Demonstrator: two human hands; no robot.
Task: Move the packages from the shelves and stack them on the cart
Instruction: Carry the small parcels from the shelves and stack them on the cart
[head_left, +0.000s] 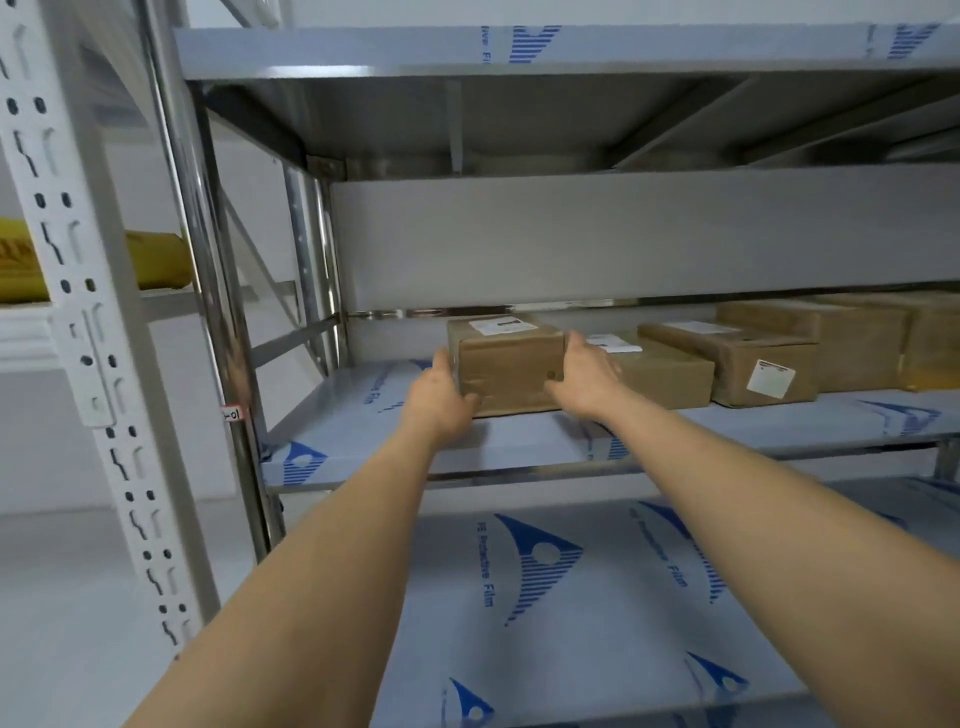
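Note:
A brown cardboard package (511, 366) with a white label on top sits at the left end of a row on the middle shelf (519, 441). My left hand (441, 397) grips its left front corner, thumb on the front face. My right hand (584, 376) holds its right side, thumb curled onto the front. To the right lie a second package (662, 376), a third one with a label on its front (753, 364), and more boxes (883, 338) at the far right. The cart is out of view.
The steel rack's upper shelf (571, 52) overhangs the row, and a grey back panel (623, 239) stands behind it. A lower shelf (597, 597) with blue-printed film lies beneath my arms. A white perforated upright (88, 312) and a yellow bundle (156, 262) are at the left.

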